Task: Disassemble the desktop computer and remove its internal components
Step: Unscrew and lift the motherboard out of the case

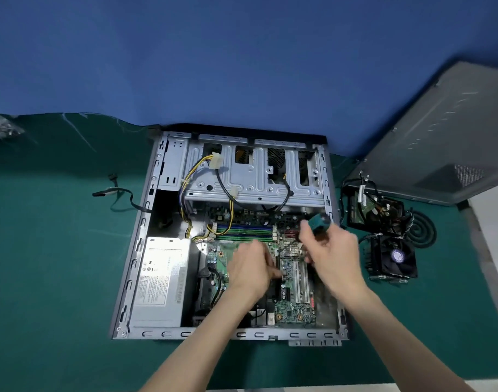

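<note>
An open computer case (134,267) on the desk (58,278) holds a motherboard (296,312) and power supply (160,281). The right hand (331,253) grips a blurred screwdriver (317,223); the left hand (249,267) pinches something hidden.

The open metal desktop computer case (134,267) lies flat on the green table mat (58,278), with the boxy silver power supply unit (161,281) inside at left and the green motherboard (293,278) to its right. The perforated metal drive cage (250,171) sits behind the motherboard. Right of the case lie a black square cooling fan (395,258), a cabled hard drive (375,210) behind it, and the grey case side panel (440,137) furthest back.
</note>
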The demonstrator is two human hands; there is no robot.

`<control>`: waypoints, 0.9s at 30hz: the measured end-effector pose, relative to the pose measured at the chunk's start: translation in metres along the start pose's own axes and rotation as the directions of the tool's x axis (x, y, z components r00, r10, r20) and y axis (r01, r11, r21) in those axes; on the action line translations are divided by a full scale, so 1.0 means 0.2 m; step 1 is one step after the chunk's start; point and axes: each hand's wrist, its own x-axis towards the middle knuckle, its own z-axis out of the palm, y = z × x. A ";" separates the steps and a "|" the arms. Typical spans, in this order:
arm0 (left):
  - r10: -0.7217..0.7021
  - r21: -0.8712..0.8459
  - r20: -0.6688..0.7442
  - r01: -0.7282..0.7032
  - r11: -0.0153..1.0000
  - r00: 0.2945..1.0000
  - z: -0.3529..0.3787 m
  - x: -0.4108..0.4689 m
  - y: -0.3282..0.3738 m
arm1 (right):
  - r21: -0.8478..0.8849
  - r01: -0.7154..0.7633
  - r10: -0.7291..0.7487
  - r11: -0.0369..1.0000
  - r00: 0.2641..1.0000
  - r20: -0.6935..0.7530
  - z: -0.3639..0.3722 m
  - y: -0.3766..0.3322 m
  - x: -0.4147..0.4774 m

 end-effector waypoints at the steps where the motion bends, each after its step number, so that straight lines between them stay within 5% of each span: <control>1: -0.010 0.016 0.162 0.008 1.000 0.987 0.03 0.00 0.01 | -0.048 0.042 -0.046 0.998 0.995 -0.089 -0.02 0.01 0.01; 4: 0.068 0.077 0.539 -0.130 0.989 0.839 0.13 -0.01 0.07 | -0.137 0.075 -0.102 0.988 0.973 -0.208 -0.03 0.05 0.06; 11: 0.183 0.361 0.541 -0.423 0.831 0.821 0.30 0.04 0.11 | -0.136 0.099 -0.137 0.986 0.943 -0.304 -0.01 0.08 0.08; 18: 0.263 0.456 0.514 -0.520 0.722 0.816 0.36 0.05 0.11 | -0.039 0.045 -0.054 0.998 0.960 -0.275 -0.02 0.09 0.08; 24: 0.209 0.424 0.530 -0.470 0.774 0.822 0.34 0.04 0.10 | 0.310 -0.109 0.171 0.944 0.969 -0.180 -0.06 0.07 0.08; 27: 0.097 0.148 0.517 -0.200 0.969 0.851 0.22 0.06 0.08 | 0.454 -0.063 0.204 0.889 0.942 -0.268 -0.19 0.02 0.12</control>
